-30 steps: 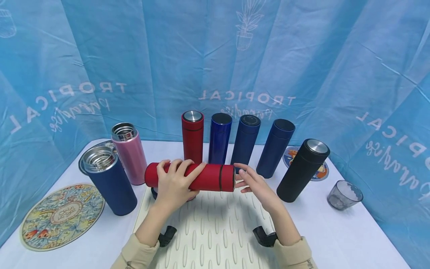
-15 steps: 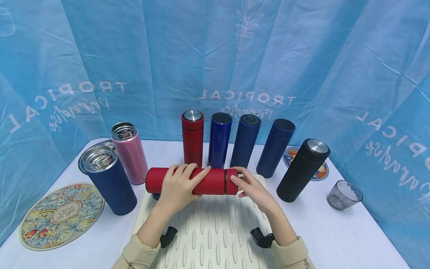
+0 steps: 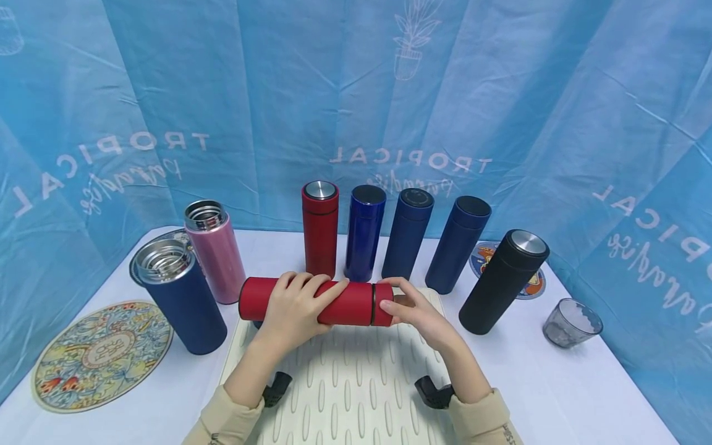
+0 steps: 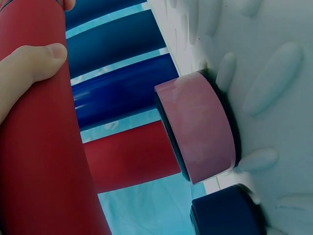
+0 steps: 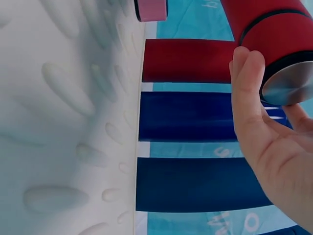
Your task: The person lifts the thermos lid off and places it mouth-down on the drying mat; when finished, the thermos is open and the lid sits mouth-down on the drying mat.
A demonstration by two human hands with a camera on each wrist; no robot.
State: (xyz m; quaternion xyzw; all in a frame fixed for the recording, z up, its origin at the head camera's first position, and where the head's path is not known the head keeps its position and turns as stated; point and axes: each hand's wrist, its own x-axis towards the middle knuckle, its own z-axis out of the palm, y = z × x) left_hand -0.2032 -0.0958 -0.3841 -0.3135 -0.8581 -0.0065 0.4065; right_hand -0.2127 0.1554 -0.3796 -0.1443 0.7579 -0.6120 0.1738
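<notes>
A red thermos bottle [image 3: 354, 304] lies level over the ribbed cream mat, held up by both hands. My left hand [image 3: 295, 312] grips its body from above, the thumb [image 4: 46, 61] lying along the red side in the left wrist view. At the right end, my right hand [image 3: 425, 318] holds the red lid [image 3: 381, 319] between fingers and thumb. A black ring separates lid from body. The lid's steel top [image 5: 291, 83] shows in the right wrist view. Below the bottle, a pink lid [image 4: 200, 127] and a navy lid [image 4: 227, 210] sit on the mat.
Behind stand a red bottle [image 3: 319, 235], a glossy blue one [image 3: 364, 238] and two navy ones. A black bottle [image 3: 500, 284] and grey glass [image 3: 572, 322] are right. Lidless pink [image 3: 218, 262] and navy [image 3: 186, 309] bottles stand left, near a patterned round mat [image 3: 102, 358].
My right hand has closed its fingers and thumb on the lid, after hovering with spread fingers at the bottle's end. The bottle has come slightly lower and nearer.
</notes>
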